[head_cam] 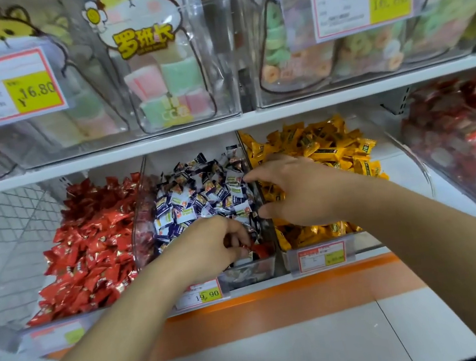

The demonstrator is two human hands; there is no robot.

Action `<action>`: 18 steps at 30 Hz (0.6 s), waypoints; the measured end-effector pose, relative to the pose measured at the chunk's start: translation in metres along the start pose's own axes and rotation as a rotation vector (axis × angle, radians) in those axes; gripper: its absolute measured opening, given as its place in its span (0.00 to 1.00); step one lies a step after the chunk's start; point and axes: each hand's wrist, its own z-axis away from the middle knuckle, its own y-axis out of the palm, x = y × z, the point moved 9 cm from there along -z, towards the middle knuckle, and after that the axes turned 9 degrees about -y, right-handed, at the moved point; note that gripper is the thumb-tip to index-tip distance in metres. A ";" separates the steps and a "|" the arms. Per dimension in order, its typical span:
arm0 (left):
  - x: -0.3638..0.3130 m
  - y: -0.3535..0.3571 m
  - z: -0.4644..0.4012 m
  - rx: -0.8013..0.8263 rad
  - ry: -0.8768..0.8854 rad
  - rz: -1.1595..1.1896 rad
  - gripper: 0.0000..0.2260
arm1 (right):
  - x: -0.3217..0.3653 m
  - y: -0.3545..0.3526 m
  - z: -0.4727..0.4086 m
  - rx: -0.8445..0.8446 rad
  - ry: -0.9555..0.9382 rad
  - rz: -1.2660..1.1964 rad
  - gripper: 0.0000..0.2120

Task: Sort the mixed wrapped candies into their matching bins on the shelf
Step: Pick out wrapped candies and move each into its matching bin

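Observation:
Three clear bins stand side by side on the lower shelf. The left bin [39,333] holds red wrapped candies [88,245], the middle bin [249,272] blue-and-white ones [199,191], the right bin [366,242] yellow ones [326,144]. My left hand [212,244] is in the front of the middle bin, fingers curled round red wrapped candies [255,249]. My right hand [295,191] hovers over the divider between the middle and yellow bins, fingers spread and bent, with nothing visibly held.
A further bin of red-and-white candies [468,144] sits at the right. The upper shelf [252,117] carries clear bins of pastel marshmallows [163,81] and ring gummies [335,52]. Price tags [203,295] hang on the bin fronts. An orange shelf edge [277,302] runs below.

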 end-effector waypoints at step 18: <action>0.083 -0.132 0.079 -0.743 -0.121 0.607 0.04 | 0.008 -0.001 0.003 0.011 0.011 0.009 0.31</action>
